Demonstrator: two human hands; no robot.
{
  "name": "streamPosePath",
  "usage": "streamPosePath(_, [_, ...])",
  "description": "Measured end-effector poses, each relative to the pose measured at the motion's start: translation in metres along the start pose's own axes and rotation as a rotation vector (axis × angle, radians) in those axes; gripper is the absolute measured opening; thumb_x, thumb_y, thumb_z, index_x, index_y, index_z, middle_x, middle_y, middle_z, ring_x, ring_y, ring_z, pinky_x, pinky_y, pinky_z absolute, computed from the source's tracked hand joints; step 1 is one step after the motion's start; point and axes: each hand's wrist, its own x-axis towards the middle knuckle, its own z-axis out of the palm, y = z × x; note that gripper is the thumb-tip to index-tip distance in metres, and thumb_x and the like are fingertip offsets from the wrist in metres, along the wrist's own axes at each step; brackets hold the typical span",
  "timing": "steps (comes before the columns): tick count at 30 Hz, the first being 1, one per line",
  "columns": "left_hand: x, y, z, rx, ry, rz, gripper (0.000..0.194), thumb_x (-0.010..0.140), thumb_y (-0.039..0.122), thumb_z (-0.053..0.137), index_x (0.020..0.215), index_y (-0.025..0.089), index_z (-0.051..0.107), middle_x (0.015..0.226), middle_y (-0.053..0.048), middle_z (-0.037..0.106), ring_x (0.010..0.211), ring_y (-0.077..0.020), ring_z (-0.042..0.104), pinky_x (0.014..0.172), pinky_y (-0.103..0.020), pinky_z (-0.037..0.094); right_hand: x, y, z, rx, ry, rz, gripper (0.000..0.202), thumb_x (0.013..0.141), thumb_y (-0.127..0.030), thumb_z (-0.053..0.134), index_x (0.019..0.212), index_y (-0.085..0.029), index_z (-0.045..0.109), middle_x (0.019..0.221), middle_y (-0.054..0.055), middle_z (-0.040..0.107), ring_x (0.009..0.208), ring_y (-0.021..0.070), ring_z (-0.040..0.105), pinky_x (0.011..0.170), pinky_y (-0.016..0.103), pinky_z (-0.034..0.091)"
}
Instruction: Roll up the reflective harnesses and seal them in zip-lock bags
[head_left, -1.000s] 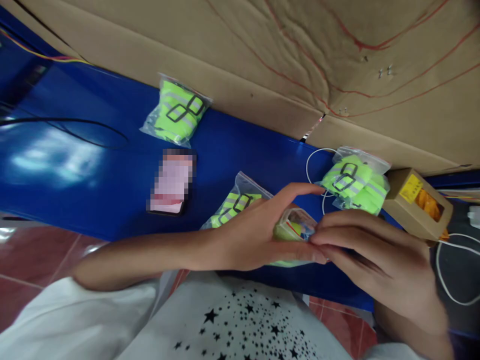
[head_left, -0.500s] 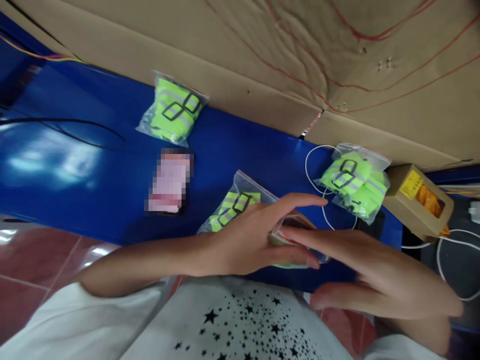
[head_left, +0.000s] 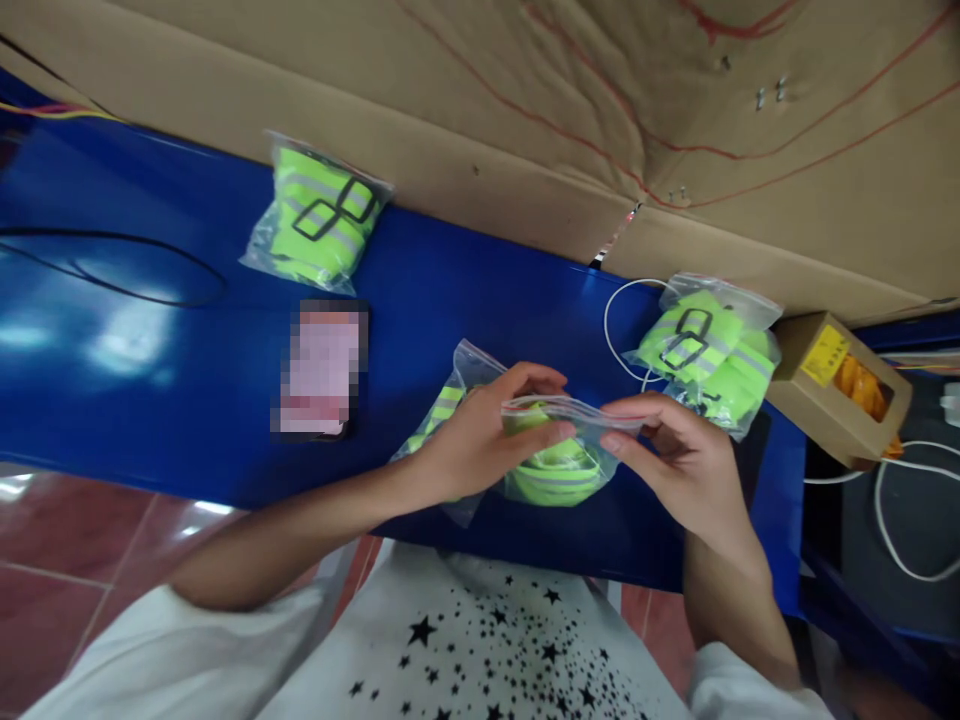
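Note:
A clear zip bag (head_left: 559, 470) with coiled neon-yellow reflective straps inside is held up in front of my body. My left hand (head_left: 499, 425) grips its top edge on the left, thumb on the near side. On the right, my right hand (head_left: 679, 455) pinches the red-lined zip edge between thumb and fingers. Under my left wrist lies another bag of neon straps (head_left: 442, 410), partly covered. To the right, beyond my right hand, rests a third bag (head_left: 709, 350) of neon straps with black buckles.
A further strap bag (head_left: 319, 215) and a phone (head_left: 319, 370) with a blurred screen lie left on the blue table (head_left: 450, 290). White and black cables cross the surface. At right sits a cardboard box (head_left: 840, 390) with orange contents; a brown cardboard wall (head_left: 337, 80) stands behind.
My right hand has pulled back from inside the bag's mouth and now pinches its right edge. The bag is now upright and its mouth is stretched sideways. The view shifted slightly.

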Motion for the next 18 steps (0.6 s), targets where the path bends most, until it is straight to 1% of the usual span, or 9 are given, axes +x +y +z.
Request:
streamPosePath(2, [0.003,-0.004,-0.005,0.039,-0.045,-0.042,0.037,0.097,0.050,0.065,0.112,0.017,0.072,0.105,-0.007,0.076,0.096,-0.0185,0.070,0.085,-0.030,0.055,0.003,0.003,-0.004,0.079,-0.023,0.060,0.022,0.088,-0.032,0.079,0.108,-0.022,0.076,0.091,0.002,0.077,0.075,0.0127,0.071,0.067,0.024,0.060])
streamPosePath(4, [0.006,-0.006,-0.010,0.006,-0.130,-0.045,0.037,0.099,0.049,0.061,0.105,0.017,0.077,0.098,-0.006,0.078,0.092,-0.0184,0.070,0.082,-0.029,0.054,0.006,0.006,-0.007,0.129,-0.041,0.128,0.020,0.087,-0.034,0.079,0.101,-0.020,0.077,0.084,0.002,0.076,0.068,0.0119,0.069,0.061,0.023,0.058])
streamPosePath(7, [0.008,-0.010,-0.015,-0.056,-0.229,-0.050,0.038,0.100,0.049,0.060,0.111,0.018,0.079,0.096,-0.006,0.079,0.089,-0.0181,0.070,0.078,-0.027,0.054,0.008,0.011,-0.008,0.155,0.003,0.164,0.018,0.083,-0.035,0.082,0.082,-0.018,0.074,0.074,0.001,0.074,0.062,0.0109,0.067,0.058,0.021,0.056])
streamPosePath(8, [0.009,-0.011,-0.016,-0.054,-0.251,-0.059,0.040,0.101,0.049,0.058,0.115,0.018,0.078,0.095,-0.006,0.079,0.085,-0.0172,0.069,0.074,-0.026,0.053,0.008,0.013,-0.007,0.153,0.029,0.159,0.019,0.082,-0.035,0.083,0.080,-0.018,0.073,0.073,0.001,0.074,0.062,0.0109,0.066,0.058,0.021,0.056])
streamPosePath(10, [0.010,-0.012,-0.018,-0.039,-0.264,-0.041,0.041,0.101,0.049,0.057,0.122,0.019,0.076,0.100,-0.006,0.078,0.083,-0.0159,0.068,0.070,-0.024,0.052,0.008,0.015,-0.006,0.135,0.063,0.148,0.018,0.083,-0.034,0.082,0.087,-0.019,0.074,0.079,0.002,0.075,0.065,0.0108,0.067,0.060,0.021,0.057])
streamPosePath(12, [0.010,-0.013,-0.019,-0.035,-0.263,0.018,0.039,0.099,0.046,0.061,0.123,0.018,0.075,0.116,-0.010,0.075,0.093,-0.0174,0.069,0.074,-0.025,0.054,0.007,0.016,-0.006,0.110,0.032,0.155,0.018,0.086,-0.034,0.080,0.096,-0.020,0.075,0.085,0.002,0.076,0.066,0.0104,0.067,0.061,0.021,0.057])
streamPosePath(14, [0.010,-0.012,-0.021,-0.065,-0.253,0.051,0.037,0.096,0.042,0.066,0.123,0.017,0.075,0.129,-0.012,0.071,0.108,-0.0202,0.069,0.084,-0.027,0.056,0.006,0.016,-0.007,0.100,-0.014,0.161,0.017,0.089,-0.036,0.077,0.096,-0.021,0.076,0.082,0.001,0.076,0.063,0.0102,0.067,0.058,0.021,0.056])
streamPosePath(16, [0.010,-0.011,-0.023,-0.116,-0.241,0.015,0.037,0.095,0.040,0.068,0.125,0.018,0.074,0.128,-0.011,0.073,0.114,-0.0216,0.070,0.093,-0.030,0.056,0.004,0.016,-0.008,0.082,0.012,0.137,0.015,0.092,-0.035,0.075,0.090,-0.020,0.076,0.078,0.001,0.075,0.063,0.0106,0.067,0.059,0.021,0.056])
streamPosePath(18, [0.009,-0.009,-0.023,-0.143,-0.201,-0.025,0.034,0.096,0.041,0.067,0.122,0.020,0.076,0.120,-0.009,0.077,0.111,-0.0215,0.071,0.096,-0.031,0.056,0.001,0.017,-0.010,0.037,0.074,0.096,0.011,0.093,-0.032,0.074,0.090,-0.022,0.075,0.083,0.001,0.076,0.070,0.0118,0.070,0.065,0.022,0.057])
